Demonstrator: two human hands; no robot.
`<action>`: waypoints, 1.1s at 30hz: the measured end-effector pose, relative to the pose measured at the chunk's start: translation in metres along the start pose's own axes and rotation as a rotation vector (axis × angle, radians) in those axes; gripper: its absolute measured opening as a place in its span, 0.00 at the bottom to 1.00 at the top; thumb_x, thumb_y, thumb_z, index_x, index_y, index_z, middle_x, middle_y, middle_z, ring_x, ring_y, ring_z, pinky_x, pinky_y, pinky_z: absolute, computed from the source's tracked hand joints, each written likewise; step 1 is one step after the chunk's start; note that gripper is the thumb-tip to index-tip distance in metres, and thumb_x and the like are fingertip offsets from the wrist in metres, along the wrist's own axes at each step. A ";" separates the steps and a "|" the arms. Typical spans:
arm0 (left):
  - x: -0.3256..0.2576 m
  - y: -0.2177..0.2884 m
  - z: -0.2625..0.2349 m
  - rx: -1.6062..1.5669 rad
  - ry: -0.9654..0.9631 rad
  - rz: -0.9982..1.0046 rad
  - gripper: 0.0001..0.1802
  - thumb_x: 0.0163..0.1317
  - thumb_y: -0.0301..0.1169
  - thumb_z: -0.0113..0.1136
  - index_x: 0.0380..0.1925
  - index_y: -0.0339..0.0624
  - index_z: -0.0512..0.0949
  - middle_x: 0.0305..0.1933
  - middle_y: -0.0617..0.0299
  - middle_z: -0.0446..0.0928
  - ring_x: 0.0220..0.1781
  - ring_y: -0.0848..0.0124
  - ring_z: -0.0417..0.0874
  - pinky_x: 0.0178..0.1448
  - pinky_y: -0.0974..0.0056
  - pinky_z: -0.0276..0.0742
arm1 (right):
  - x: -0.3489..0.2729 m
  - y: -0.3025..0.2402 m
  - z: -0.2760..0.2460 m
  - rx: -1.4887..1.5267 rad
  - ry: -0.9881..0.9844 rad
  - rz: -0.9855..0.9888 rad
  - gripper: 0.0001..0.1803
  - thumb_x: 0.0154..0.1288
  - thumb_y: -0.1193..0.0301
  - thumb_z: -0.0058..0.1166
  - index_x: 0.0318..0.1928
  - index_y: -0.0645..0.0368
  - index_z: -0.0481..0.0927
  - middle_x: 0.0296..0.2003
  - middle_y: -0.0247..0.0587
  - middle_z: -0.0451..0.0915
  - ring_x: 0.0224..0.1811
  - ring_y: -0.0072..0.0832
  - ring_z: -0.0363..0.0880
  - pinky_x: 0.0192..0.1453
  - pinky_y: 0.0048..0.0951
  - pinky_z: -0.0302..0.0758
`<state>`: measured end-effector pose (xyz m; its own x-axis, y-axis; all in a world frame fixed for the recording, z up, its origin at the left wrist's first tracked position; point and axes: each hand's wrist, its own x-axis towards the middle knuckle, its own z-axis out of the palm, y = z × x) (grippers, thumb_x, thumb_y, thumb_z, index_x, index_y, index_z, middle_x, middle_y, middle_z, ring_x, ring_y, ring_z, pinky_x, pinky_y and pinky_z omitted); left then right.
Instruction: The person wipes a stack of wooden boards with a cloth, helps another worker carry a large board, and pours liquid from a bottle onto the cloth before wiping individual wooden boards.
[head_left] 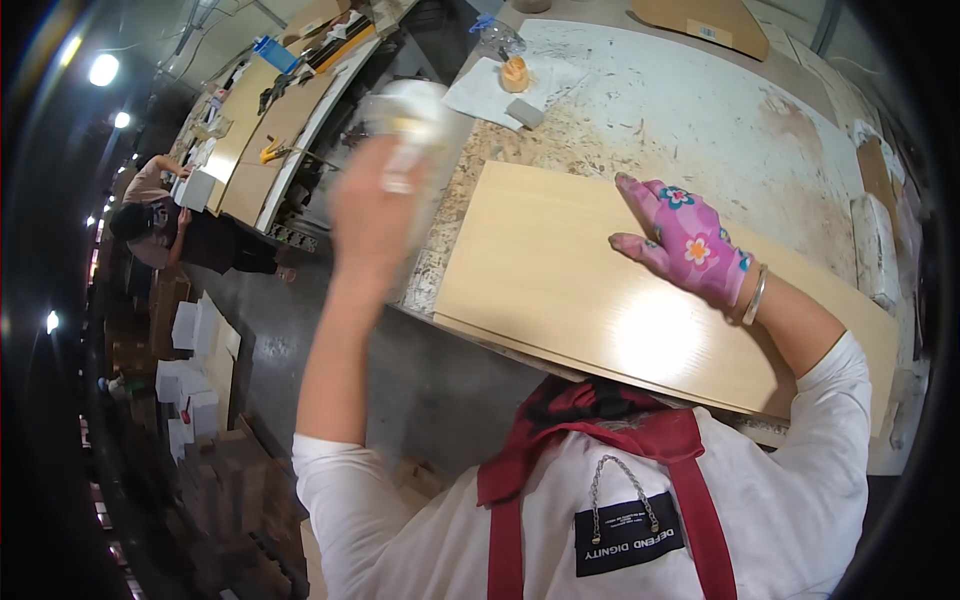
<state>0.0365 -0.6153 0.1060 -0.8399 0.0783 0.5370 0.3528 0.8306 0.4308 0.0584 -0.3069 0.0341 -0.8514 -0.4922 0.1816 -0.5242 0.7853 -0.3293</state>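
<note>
Cream wood makes up the board [540,265], which lies flat along the near edge of the bench [700,130], its left end close to the near left corner and its length running toward the right edge. Across its far side is the worker's right hand [690,235], in a pink flowered glove, the thumb and one finger spread wide in a V over the wood; from where I stand I can't tell how firmly it presses. A silver bangle [757,295] circles that wrist. Bare and badly blurred, the left hand [375,200] is out past the bench's left edge, its fingers apparently closed round a white thing [408,110] too smeared to make out. Near the far left corner, a white sheet [478,92] carries an orange tub [515,76], with a grey block [524,113] at its near side and a clear bottle [497,36] just behind. Cardboard [705,25] sits at the far edge, a white bundle [875,245] by the right one. Off left, another person [150,220] works at a second bench [290,130].
</note>
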 end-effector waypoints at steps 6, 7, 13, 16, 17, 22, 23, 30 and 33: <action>0.004 -0.017 0.088 0.426 -0.338 0.203 0.09 0.55 0.35 0.55 0.32 0.44 0.72 0.31 0.56 0.75 0.35 0.58 0.78 0.38 0.55 0.75 | 0.003 -0.011 -0.006 -0.042 0.002 0.032 0.35 0.59 0.49 0.48 0.58 0.61 0.65 0.36 0.51 0.74 0.36 0.44 0.75 0.40 0.40 0.72; 0.006 -0.017 0.088 0.430 -0.346 0.209 0.09 0.55 0.35 0.55 0.32 0.44 0.72 0.31 0.56 0.75 0.35 0.58 0.78 0.38 0.55 0.75 | 0.002 -0.010 -0.005 -0.033 0.005 0.038 0.35 0.59 0.49 0.48 0.58 0.61 0.65 0.36 0.51 0.74 0.36 0.44 0.75 0.40 0.40 0.72; -0.020 -0.009 0.094 0.345 -0.339 0.218 0.08 0.58 0.35 0.52 0.34 0.44 0.72 0.34 0.55 0.76 0.38 0.57 0.78 0.40 0.52 0.74 | -0.001 -0.004 -0.005 -0.011 0.017 0.003 0.34 0.59 0.49 0.47 0.56 0.62 0.66 0.34 0.49 0.74 0.36 0.42 0.74 0.40 0.39 0.71; 0.015 -0.052 0.072 0.439 -0.515 -0.074 0.14 0.62 0.40 0.48 0.36 0.41 0.72 0.32 0.48 0.77 0.37 0.49 0.77 0.41 0.49 0.72 | 0.001 -0.012 -0.007 0.010 0.064 -0.012 0.33 0.59 0.49 0.47 0.56 0.62 0.67 0.33 0.49 0.74 0.36 0.42 0.74 0.40 0.39 0.71; 0.010 -0.078 0.063 0.423 -0.428 -0.090 0.14 0.62 0.40 0.48 0.36 0.40 0.72 0.32 0.47 0.77 0.37 0.47 0.77 0.40 0.49 0.71 | 0.000 -0.012 -0.006 0.001 0.082 -0.019 0.33 0.59 0.49 0.47 0.56 0.63 0.67 0.33 0.49 0.74 0.36 0.43 0.74 0.40 0.40 0.71; -0.004 -0.014 0.016 0.053 -0.233 -0.188 0.14 0.61 0.40 0.50 0.35 0.40 0.73 0.31 0.47 0.77 0.37 0.48 0.77 0.37 0.49 0.72 | 0.000 -0.003 0.000 -0.001 0.029 0.022 0.34 0.59 0.50 0.48 0.57 0.63 0.66 0.35 0.51 0.74 0.37 0.44 0.75 0.42 0.40 0.71; -0.027 0.006 0.013 0.134 -0.372 -0.044 0.13 0.60 0.40 0.51 0.35 0.41 0.73 0.31 0.48 0.77 0.36 0.49 0.77 0.37 0.50 0.72 | 0.002 -0.003 -0.001 0.001 0.027 0.042 0.33 0.59 0.50 0.48 0.57 0.63 0.65 0.36 0.52 0.74 0.37 0.45 0.75 0.42 0.41 0.71; -0.063 -0.030 0.032 0.393 -0.424 -0.058 0.12 0.59 0.39 0.53 0.31 0.42 0.72 0.27 0.50 0.77 0.31 0.50 0.78 0.34 0.50 0.72 | 0.005 -0.014 -0.004 -0.016 -0.019 0.032 0.33 0.60 0.51 0.47 0.58 0.63 0.65 0.37 0.53 0.74 0.38 0.46 0.75 0.43 0.41 0.71; -0.057 -0.121 0.010 0.511 -0.467 -0.216 0.17 0.64 0.44 0.44 0.33 0.41 0.74 0.32 0.46 0.78 0.39 0.48 0.78 0.41 0.48 0.72 | 0.005 -0.013 -0.010 0.010 -0.019 0.042 0.33 0.60 0.50 0.47 0.58 0.63 0.65 0.36 0.53 0.74 0.38 0.45 0.74 0.43 0.42 0.71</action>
<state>0.0378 -0.7146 0.0156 -0.9979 0.0157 0.0636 0.0181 0.9991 0.0384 0.0606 -0.3161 0.0482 -0.8719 -0.4661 0.1497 -0.4879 0.8016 -0.3456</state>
